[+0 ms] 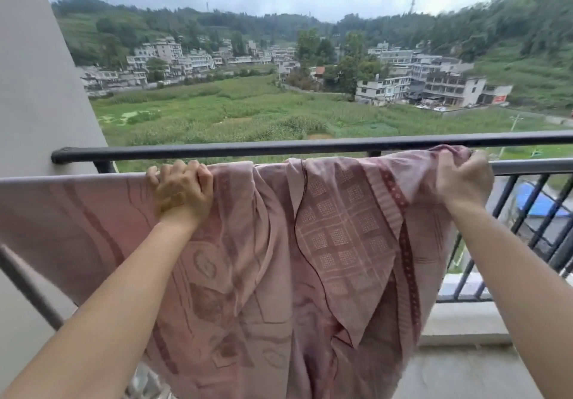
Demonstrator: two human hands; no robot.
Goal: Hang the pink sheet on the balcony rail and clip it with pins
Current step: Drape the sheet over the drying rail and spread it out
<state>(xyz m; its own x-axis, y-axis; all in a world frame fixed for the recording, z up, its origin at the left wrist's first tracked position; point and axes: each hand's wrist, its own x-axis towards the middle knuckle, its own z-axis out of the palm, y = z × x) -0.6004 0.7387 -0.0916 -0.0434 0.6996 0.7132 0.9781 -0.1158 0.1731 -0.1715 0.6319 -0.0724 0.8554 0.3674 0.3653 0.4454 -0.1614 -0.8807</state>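
Observation:
The pink sheet [325, 243], patterned with darker stripes and squares, hangs over the nearer balcony rail [533, 166] and falls toward me in folds. Its left part is spread flat along the rail; its right part is bunched. My left hand [183, 191] grips the sheet's top edge on the rail, left of centre. My right hand [462, 178] clutches the bunched right corner at the rail. No pins are in view.
A second dark rail [217, 150] runs a little farther out and higher. Vertical black bars [524, 209] fill the railing at right above a concrete ledge [465, 324]. A grey wall [34, 88] stands at left. Fields and houses lie far below.

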